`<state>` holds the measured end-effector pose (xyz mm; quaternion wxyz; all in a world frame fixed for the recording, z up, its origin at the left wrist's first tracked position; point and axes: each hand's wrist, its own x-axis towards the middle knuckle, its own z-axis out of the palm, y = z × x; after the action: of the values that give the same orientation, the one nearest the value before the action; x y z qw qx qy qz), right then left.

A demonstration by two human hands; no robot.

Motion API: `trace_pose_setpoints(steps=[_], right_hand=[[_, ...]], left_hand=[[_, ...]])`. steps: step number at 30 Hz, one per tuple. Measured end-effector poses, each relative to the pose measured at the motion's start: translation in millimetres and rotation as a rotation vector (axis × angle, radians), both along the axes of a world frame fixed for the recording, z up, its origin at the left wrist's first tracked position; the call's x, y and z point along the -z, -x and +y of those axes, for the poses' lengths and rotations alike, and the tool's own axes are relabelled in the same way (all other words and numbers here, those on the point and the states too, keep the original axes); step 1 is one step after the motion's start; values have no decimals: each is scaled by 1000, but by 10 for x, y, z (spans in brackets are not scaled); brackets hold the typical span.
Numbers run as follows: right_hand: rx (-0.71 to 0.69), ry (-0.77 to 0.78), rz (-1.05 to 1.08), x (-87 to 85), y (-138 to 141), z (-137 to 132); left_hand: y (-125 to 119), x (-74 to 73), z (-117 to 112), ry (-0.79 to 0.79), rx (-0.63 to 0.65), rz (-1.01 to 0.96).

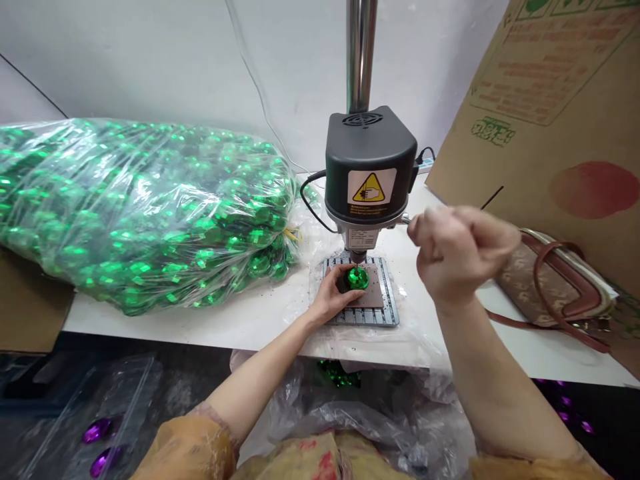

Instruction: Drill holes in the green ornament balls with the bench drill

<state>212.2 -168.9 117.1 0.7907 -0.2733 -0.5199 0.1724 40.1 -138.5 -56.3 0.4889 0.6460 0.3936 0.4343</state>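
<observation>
A small black bench drill [370, 167] stands on a white table [250, 320], its steel column rising out of view. Under its bit lies a green faceted gem [358, 277] on a brown pad over the slotted grey base plate [387, 303]. My left hand [333, 293] pinches the gem from its left side and holds it on the pad. My right hand [457, 257] is raised to the right of the drill head, closed in a fist on the thin feed lever [406, 219], only the lever's inner end showing.
A big clear plastic bag of green gems [145, 213] fills the table's left half. A cardboard box [555, 113] leans at the right, with a brown handbag [555, 280] below it. Plastic sheeting and purple gems [97, 430] lie under the table edge.
</observation>
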Motion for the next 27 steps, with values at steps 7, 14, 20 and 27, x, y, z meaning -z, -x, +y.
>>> trace_pose_setpoints(steps=[7,14,20,27], right_hand=[[-156,151,136,-561,-1,203],[-181,116,129,-545,-5,200],[-148,119,135,-555,16,189],[-151,108,147,-515,20,180]], left_hand=[[77,-137,-358,-203,-222,155],[630,165,-1399,-864,303,599],[797,253,-1358,-1050,280,639],[552,-293,451,-507,4,710]])
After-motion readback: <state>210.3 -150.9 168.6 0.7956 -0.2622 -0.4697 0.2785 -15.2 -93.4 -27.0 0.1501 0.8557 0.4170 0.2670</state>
